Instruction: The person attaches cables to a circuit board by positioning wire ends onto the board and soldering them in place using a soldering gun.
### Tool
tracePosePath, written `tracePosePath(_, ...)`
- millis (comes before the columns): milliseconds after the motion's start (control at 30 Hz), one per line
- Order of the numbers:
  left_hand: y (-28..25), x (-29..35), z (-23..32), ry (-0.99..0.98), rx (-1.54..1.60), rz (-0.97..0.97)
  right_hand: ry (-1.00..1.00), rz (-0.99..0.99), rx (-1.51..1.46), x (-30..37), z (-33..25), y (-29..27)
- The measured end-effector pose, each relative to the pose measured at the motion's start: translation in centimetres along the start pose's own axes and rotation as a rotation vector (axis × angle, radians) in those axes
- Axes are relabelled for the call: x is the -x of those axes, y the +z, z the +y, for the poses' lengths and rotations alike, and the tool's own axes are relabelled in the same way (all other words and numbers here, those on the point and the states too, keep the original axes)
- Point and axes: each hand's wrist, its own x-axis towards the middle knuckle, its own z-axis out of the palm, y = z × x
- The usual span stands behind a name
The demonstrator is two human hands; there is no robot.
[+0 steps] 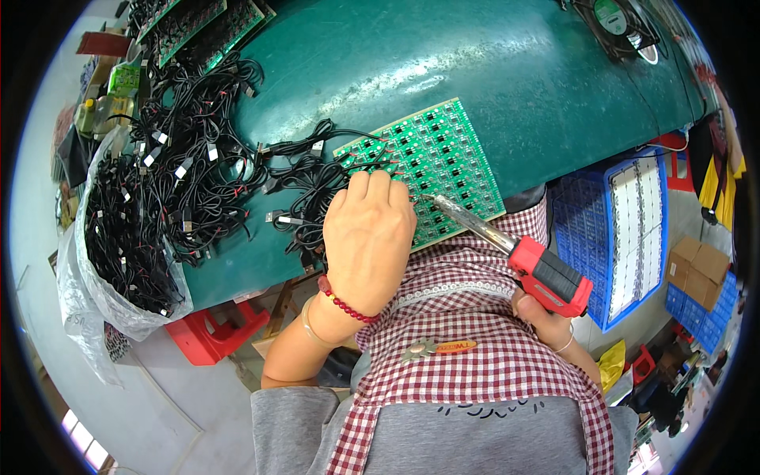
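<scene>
A green circuit board (pixel 455 154) with rows of small black parts lies at the table's near edge. My left hand (pixel 370 226) is closed over its left part, fingers curled down; the fingertips and whatever they hold are hidden. Beside it, black USB cables (pixel 305 178) reach the board, several with thin red wire ends on its left rows. My right hand (pixel 542 317) grips a red and black soldering gun (pixel 550 277). Its metal tip points left over the board, close to my left fingers; whether it touches cannot be made out.
A large heap of black cables (pixel 190 158) covers the table's left side, some in a clear plastic bag (pixel 79 277). More boards (pixel 190 32) stand at the far left. A fan (pixel 621 24) sits far right. Blue crates (pixel 606 237) stand right of the table, a red stool (pixel 210 336) below left.
</scene>
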Motion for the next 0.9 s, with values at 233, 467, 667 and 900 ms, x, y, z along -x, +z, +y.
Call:
tracePosePath(233, -0.2, 0.1, -0.2, 0.03, -0.007, -0.035, 0.04, 0.018, -0.046, 0.0, -0.6, 0.5)
tracePosePath(467, -0.5, 0.0, -0.1, 0.008, 0.017, -0.016, 0.026, -0.027, -0.007, -0.3, -0.4, 0.0)
tracePosePath(667, -1.0, -0.3, 0.5, 0.025, 0.067, 0.025, -0.087, 0.114, 0.025, -0.4, -0.1, -0.8)
tracePosePath(900, -2.9, 1.0, 1.3, -0.031, 0.166, 0.073, -0.689, 0.629, -0.358, -5.5, -7.1, -4.4)
